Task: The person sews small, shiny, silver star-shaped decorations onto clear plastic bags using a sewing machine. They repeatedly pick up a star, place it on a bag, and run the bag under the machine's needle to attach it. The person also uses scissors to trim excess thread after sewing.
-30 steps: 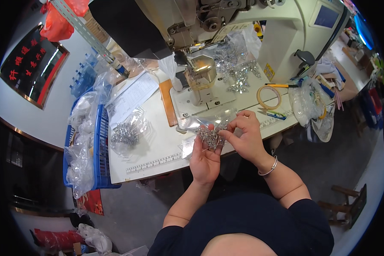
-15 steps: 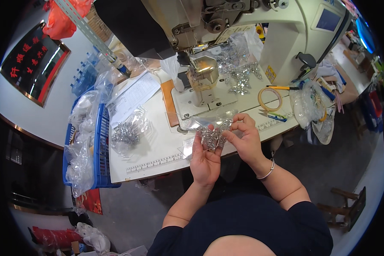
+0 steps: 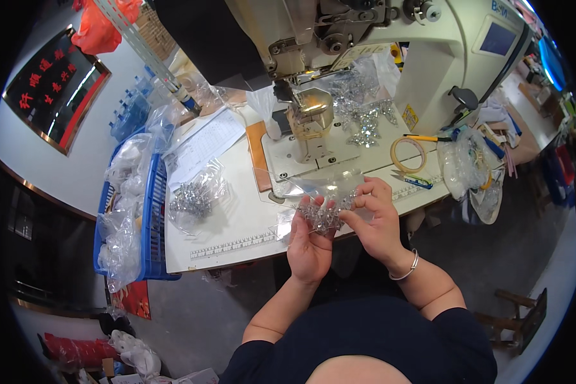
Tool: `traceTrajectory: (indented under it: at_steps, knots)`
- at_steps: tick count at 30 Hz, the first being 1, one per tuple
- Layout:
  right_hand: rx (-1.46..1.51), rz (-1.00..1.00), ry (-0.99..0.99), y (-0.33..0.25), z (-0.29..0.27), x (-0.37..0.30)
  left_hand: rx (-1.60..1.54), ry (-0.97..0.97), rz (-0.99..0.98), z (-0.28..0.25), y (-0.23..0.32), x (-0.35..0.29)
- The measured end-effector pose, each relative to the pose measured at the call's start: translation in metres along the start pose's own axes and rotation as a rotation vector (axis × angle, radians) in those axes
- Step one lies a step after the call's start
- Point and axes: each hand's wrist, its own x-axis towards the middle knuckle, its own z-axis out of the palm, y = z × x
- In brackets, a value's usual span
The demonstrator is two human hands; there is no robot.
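Note:
Above the table's front edge, both my hands hold a clear plastic bag of silver, glittery pieces. The pieces look like small rhinestone trimmings, but their exact kind is too small to make out. My left hand cups the bag from below, fingers curled up around it. From the right, my right hand pinches its side between thumb and fingers. The bag's flat, clear upper part spreads toward the sewing machine. Another clear bag with silver pieces lies on the table to the left.
More silver trimmings lie beside the machine's post. A tape roll, thread snips and a yellow-handled tool sit at the right. A blue basket of plastic bags stands left. Papers lie at the table's back left.
My right hand has shifted slightly right and down along the bag. The silver pieces sit a little lower in my left palm. The whole view has tilted slightly.

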Motion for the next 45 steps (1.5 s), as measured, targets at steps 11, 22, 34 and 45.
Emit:
traceTrajectory:
  at_steps: [11,22,34,45]
  knots:
    - [0.011,0.003,0.041,0.005,0.005,0.003,0.047,0.015,-0.002,0.010,0.000,0.001]
    - [0.033,-0.008,0.094,0.011,0.011,0.001,0.051,0.036,0.001,0.010,-0.002,0.002]
    - [-0.070,-0.245,0.164,0.008,0.015,-0.008,0.145,0.062,0.088,0.001,-0.008,0.000]
    - [-0.106,-0.683,0.134,0.013,0.004,-0.033,0.685,-0.868,0.028,0.019,0.083,0.030]
